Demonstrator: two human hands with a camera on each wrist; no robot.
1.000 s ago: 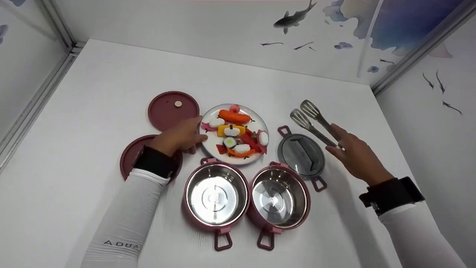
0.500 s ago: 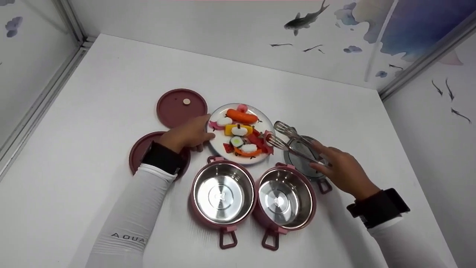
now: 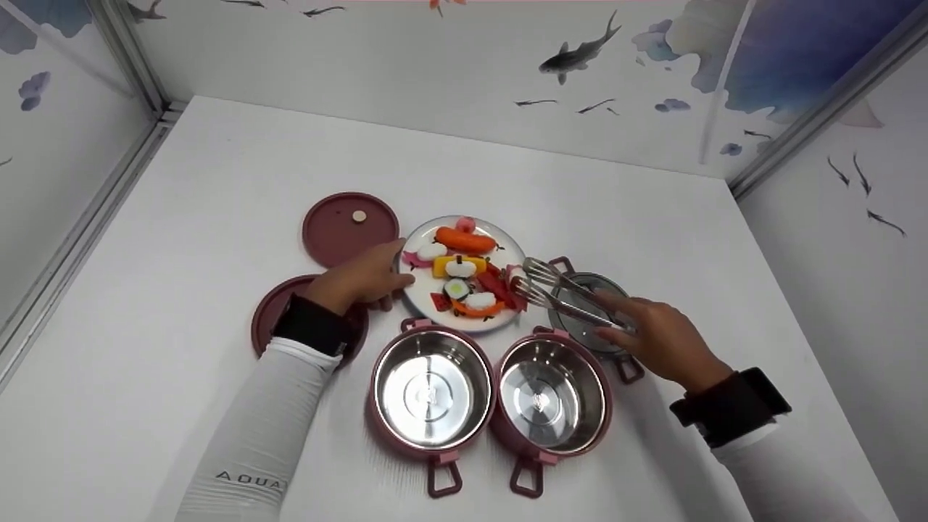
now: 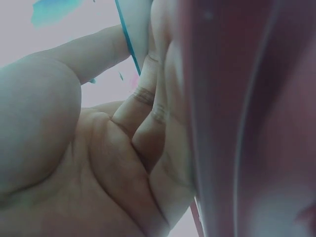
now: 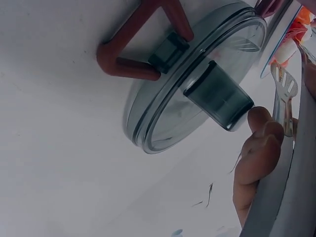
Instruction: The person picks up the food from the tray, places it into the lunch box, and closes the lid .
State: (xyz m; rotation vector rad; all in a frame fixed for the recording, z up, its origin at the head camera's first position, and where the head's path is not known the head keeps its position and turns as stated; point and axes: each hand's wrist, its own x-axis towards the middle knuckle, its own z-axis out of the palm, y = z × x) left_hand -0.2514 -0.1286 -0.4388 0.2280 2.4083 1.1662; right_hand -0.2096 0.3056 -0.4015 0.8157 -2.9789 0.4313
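My left hand (image 3: 362, 279) grips the left rim of a white plate (image 3: 426, 293), thumb above and fingers below. In the left wrist view the thumb meets the plate's blue edge. Toy food covers the plate: an orange sausage (image 3: 465, 240), a cucumber roll (image 3: 456, 290) and several sushi pieces. My right hand (image 3: 667, 341) holds metal tongs (image 3: 535, 293) with slotted heads. Their tips reach the plate's right edge, around or beside a white-and-pink sushi piece (image 3: 516, 271); whether they touch it is unclear. The right wrist view partly shows the tongs (image 5: 287, 89).
Two steel-lined red pots, a left one (image 3: 429, 399) and a right one (image 3: 540, 402), stand side by side in front of the plate. Under the tongs lies a clear lid (image 3: 580, 335) with red side handles. Two dark red lids, one farther (image 3: 341, 243) and one nearer (image 3: 279, 315), lie at left.
My right hand has brought the tongs leftward and down from beyond the clear lid to the plate's right edge. The left hand stays on the plate rim. The head view has shifted slightly.
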